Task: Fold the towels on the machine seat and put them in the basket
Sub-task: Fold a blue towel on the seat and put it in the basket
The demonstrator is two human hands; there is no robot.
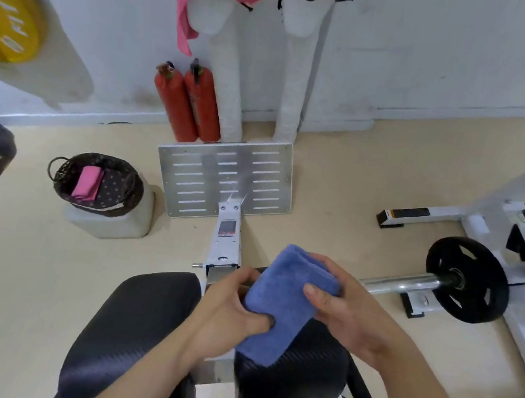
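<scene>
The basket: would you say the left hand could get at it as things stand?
Probably yes, with a lean. Only bare floor lies between the left hand and the basket, whose top is open with one pink towel inside. The hand does grip the blue towel, though.

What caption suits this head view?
Left hand and right hand grip a folded blue towel over the black seat; a pink towel lies in the basket.
</scene>
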